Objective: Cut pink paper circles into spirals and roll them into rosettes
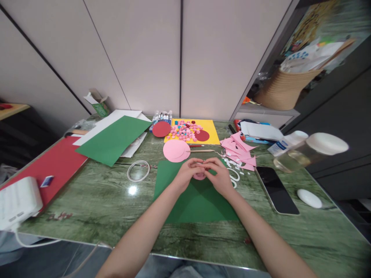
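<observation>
Both of my hands meet over a green paper sheet (199, 204). My left hand (188, 174) is closed with its fingertips on a small pink paper piece (199, 176). From the other side my right hand (219, 175) pinches the same piece, whose upper part is hidden by my fingers. Just beyond my left hand lie pink paper circles (175, 150), with a thin wooden stick (203, 150) at their right edge. Pink paper scraps (239, 150) are heaped past my right hand, beside small white bits (236, 164) and white rings (234, 177).
Small pink beads or buttons (185, 131) cover a yellow sheet (214, 133) at the back. A white ring (138, 171) and green paper (114, 139) lie left. To the right are a phone (276, 189), a white mouse-like object (309, 198) and a clear lidded container (298, 156).
</observation>
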Available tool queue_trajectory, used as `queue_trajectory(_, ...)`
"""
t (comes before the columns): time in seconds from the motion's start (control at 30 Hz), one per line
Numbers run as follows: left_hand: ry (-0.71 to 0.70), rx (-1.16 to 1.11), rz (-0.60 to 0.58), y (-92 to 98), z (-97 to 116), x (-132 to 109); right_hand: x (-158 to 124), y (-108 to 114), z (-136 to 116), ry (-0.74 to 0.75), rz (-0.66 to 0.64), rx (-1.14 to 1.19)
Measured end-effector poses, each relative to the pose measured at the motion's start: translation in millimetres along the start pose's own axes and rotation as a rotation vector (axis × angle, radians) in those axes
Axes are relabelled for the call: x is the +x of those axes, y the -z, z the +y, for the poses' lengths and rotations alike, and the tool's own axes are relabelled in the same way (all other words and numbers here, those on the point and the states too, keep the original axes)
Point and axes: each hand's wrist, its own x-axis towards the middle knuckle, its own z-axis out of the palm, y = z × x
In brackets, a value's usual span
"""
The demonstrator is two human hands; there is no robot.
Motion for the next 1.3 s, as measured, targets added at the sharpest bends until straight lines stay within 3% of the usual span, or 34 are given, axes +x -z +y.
queue_trajectory(0.37,0.029,0.025,-0.038,-2.6,-2.2,-1.2,2.0,0.7,-3.2,-0.04,0.046,0.027)
queue_trajectory(0.67,0.033,0.036,0.07,-3.6,1.7,-2.1,1.1,0.7,-4.4,-0.025,0.011,0.042)
queue_trajectory(0.83,0.027,0.023,0.052,-4.3,2.0,-2.0,-0.7,0.4,1.7,0.004,-0.041,0.032)
queue_trajectory(1.3,0.029,0.056,-0.02,-3.0,-2.4,-1.2,1.3,-0.5,-1.2,-0.041,0.014,0.008)
